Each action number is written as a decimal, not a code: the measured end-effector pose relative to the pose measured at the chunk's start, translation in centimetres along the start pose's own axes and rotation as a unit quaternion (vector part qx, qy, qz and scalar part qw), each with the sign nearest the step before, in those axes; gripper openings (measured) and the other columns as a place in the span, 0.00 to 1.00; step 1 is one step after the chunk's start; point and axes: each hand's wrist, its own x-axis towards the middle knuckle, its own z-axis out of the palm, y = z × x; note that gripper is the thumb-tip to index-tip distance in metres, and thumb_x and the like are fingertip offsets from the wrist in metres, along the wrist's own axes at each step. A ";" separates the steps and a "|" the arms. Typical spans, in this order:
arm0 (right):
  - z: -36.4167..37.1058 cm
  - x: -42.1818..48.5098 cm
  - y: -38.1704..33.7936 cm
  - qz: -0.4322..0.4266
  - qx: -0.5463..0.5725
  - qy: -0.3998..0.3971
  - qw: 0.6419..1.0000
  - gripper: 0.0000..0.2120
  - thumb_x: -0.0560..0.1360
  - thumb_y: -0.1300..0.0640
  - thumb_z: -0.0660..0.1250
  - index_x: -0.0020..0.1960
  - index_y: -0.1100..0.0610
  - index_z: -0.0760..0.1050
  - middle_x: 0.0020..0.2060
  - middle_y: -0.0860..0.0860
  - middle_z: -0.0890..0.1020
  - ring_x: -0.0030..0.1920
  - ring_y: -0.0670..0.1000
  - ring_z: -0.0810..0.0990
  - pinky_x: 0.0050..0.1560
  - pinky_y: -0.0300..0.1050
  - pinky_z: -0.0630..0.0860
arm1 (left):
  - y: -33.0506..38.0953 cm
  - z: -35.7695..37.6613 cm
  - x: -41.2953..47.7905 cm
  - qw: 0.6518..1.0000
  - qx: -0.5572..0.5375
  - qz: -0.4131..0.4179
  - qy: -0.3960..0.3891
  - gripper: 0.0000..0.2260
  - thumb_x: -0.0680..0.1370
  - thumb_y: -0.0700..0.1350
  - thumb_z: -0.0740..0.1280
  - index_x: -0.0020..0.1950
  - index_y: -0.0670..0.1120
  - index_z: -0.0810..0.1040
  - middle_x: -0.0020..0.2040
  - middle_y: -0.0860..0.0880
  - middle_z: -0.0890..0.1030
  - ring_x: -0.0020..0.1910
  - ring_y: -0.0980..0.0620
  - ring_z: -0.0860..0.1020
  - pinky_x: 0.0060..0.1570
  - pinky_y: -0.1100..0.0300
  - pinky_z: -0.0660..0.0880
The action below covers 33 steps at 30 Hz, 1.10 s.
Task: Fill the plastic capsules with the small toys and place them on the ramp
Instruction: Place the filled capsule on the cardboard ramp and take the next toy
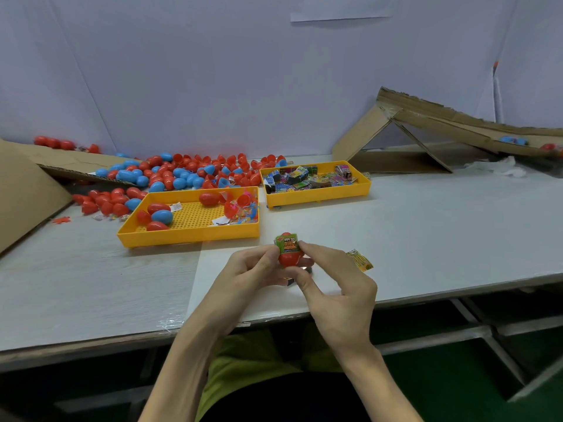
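My left hand [246,269] grips a red capsule half [289,259] just above the table's front part. A small green toy packet [287,243] sticks out of the capsule's top, and my right hand [332,278] pinches that packet between thumb and forefinger. Another small yellow packet [361,259] lies on the table to the right of my hands. The cardboard ramp [441,123] rises at the back right and slopes down to the right, with a blue capsule [513,140] and a red capsule [548,146] lying on it.
A yellow tray [189,236] with a few capsules and loose toys stands ahead on the left. A second yellow tray [316,194] full of toy packets stands behind it. A pile of red and blue capsules [182,173] spreads along the back, beside a cardboard sheet [24,190] on the left.
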 end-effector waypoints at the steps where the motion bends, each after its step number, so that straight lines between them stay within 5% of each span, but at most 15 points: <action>1: 0.0 0.1 -0.1 0.011 -0.005 -0.005 1.000 0.20 0.72 0.49 0.73 0.61 0.58 0.81 0.55 0.47 0.84 0.56 0.45 0.82 0.58 0.34 0.76 | 0.1 0.0 0.0 1.000 -0.002 -0.004 -0.007 0.18 0.81 0.54 0.60 0.59 0.48 0.84 0.56 0.43 0.85 0.58 0.44 0.83 0.56 0.56 0.79; 10: 0.0 0.0 -0.1 0.005 -0.036 -0.008 0.999 0.19 0.70 0.54 0.75 0.58 0.61 0.83 0.55 0.51 0.85 0.57 0.48 0.83 0.59 0.32 0.75 | 0.1 -0.1 0.0 0.999 -0.029 0.015 0.013 0.16 0.80 0.52 0.63 0.66 0.49 0.75 0.54 0.43 0.84 0.55 0.42 0.83 0.51 0.54 0.80; 18: -0.2 0.0 -0.4 0.019 -0.004 -0.039 0.999 0.23 0.72 0.52 0.74 0.65 0.56 0.78 0.58 0.45 0.82 0.57 0.43 0.81 0.59 0.31 0.74 | -0.1 -0.2 -0.1 0.999 -0.010 0.040 0.012 0.15 0.80 0.52 0.66 0.66 0.50 0.78 0.56 0.41 0.84 0.56 0.40 0.83 0.56 0.49 0.80; 33: -0.1 -0.3 0.1 -0.001 -0.012 -0.014 1.000 0.18 0.70 0.58 0.76 0.58 0.61 0.82 0.53 0.49 0.85 0.55 0.46 0.83 0.56 0.37 0.79 | -0.1 -0.2 0.0 1.000 -0.005 0.025 -0.003 0.16 0.79 0.53 0.66 0.66 0.53 0.78 0.55 0.42 0.84 0.53 0.40 0.84 0.55 0.51 0.80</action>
